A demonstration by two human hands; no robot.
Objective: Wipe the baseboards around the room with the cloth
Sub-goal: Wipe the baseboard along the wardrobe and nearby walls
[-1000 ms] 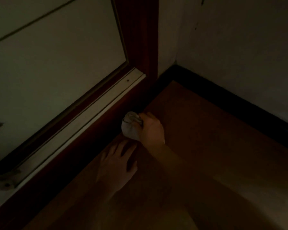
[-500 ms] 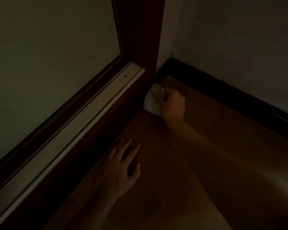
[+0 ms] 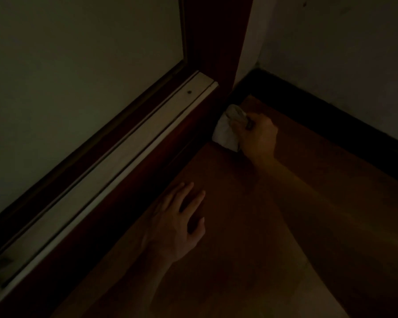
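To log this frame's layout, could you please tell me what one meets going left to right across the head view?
Left hand → cloth → right hand → black baseboard along the right-side wall.

The view was very dim and soft; the crumpled white cloth showed brightest, the black baseboard strip lost in shadow.
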